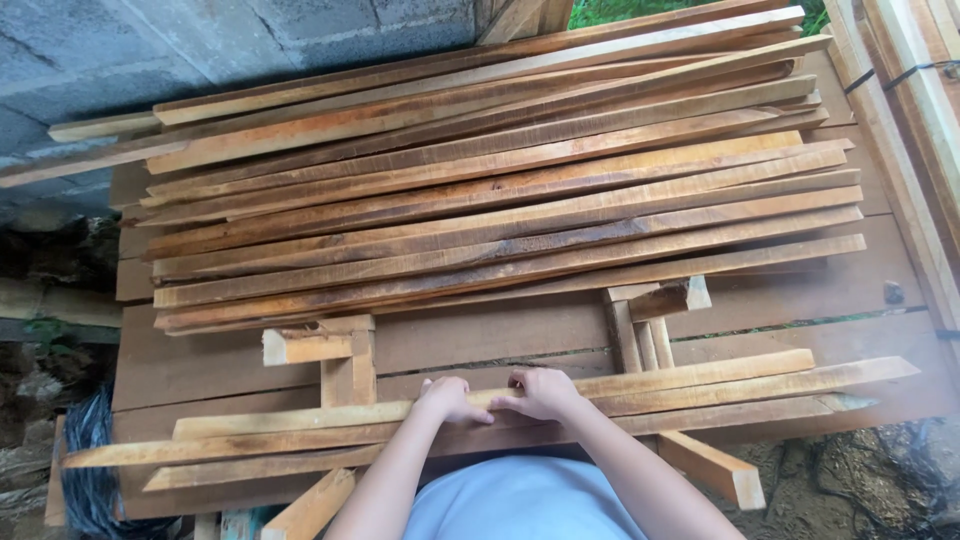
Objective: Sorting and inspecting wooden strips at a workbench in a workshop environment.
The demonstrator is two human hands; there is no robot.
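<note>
The wooden strip (560, 392) under the hands lay lengthwise across the near edge of the plank platform (480, 340), topmost of a small near bundle of strips (300, 445) running left to right just in front of the person's light blue shirt (520, 500). It sat close to the body, likely so it could be handled without leaning over the stock.

Left hand (450, 398) rested palm down on the strip, fingers curled over its far edge; loosely closed, pressing more than clamping. Right hand (545, 392) lay just beside it, nearly touching, same pose: fingers hooked over the far edge, thumb side toward the left hand. Whether the thumbs wrapped underneath could not be told. Both forearms came up from the bottom of the view and converged, wrists roughly level, elbows out.

Outward: short wooden blocks (345, 355) and an upright pair of spacers (640, 325) stood between the near bundle and the large pile of long strips (500, 190), probably as stops keeping the two lots apart. The big pile fanned slightly, ends uneven at the right. A cut offcut (715, 470) angled off the near right corner. Grey block wall (200, 50) stood behind the pile at upper left, more stacked timber (920, 120) at the right edge, and bare ground (860, 480) at lower right.
</note>
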